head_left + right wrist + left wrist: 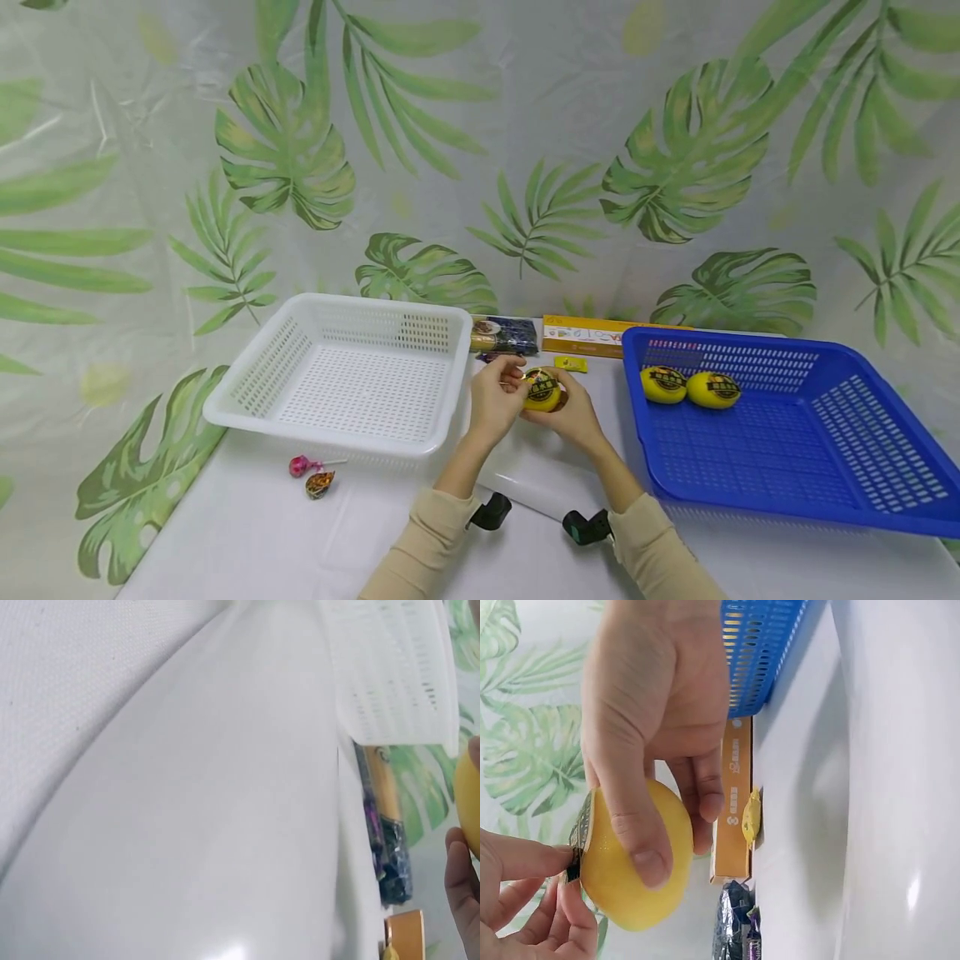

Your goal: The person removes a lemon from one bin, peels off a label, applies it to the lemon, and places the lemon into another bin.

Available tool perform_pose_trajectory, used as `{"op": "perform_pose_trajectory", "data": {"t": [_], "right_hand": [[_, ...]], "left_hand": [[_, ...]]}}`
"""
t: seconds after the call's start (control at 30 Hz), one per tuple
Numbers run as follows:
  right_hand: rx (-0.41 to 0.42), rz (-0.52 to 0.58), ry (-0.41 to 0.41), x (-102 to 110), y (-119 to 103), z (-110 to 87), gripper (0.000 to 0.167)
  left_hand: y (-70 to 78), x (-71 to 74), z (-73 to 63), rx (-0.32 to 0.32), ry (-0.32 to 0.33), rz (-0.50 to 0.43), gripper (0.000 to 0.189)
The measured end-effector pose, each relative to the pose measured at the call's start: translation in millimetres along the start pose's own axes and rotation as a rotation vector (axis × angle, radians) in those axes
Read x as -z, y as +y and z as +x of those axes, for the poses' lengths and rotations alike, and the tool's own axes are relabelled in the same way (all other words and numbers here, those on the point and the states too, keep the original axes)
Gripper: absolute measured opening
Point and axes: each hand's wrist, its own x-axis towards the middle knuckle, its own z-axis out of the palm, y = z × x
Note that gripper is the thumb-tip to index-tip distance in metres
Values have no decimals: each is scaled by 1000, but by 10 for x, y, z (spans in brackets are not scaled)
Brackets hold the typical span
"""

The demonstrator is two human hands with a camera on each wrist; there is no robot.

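Observation:
My right hand [576, 412] holds an oval, smooth yellow fruit [634, 900], thumb along its near side. A dark printed label [583, 825] is stuck on the fruit. My left hand [491, 404] pinches the label's dark edge between thumb and finger, as the left wrist view shows. The fruit is held up over a glossy white board [551, 475]. Only part of the fruit [469, 799] and some fingertips come into the right wrist view, at its right edge.
A white basket [337, 443] stands on the left, a blue basket [750, 497] with two labelled yellow fruits [712, 390] on the right. Behind are an orange box [581, 343], a dark packet [513, 335] and a yellow wrapper [572, 363]. A lollipop [300, 466] and a wrapped sweet [319, 484] lie front left.

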Motion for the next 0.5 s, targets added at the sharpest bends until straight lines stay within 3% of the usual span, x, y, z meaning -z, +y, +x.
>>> {"op": "perform_pose_trajectory", "data": {"t": [0.13,0.23,0.3,0.5], "right_hand": [[45,-11,18,-14,-26,-20,60],[67,-12,23,-21,-19,-22,60],[67,1,34,-29,54,-3,62],[76,58,99,-60,261,35,61]], "left_hand": [[-27,-8,-33,-110,27,148,23],[-50,4,-50,-148,24,232,23],[-65,16,-61,-151,-5,236,24],[-115,50,-85,-135,-177,205,38]]}}
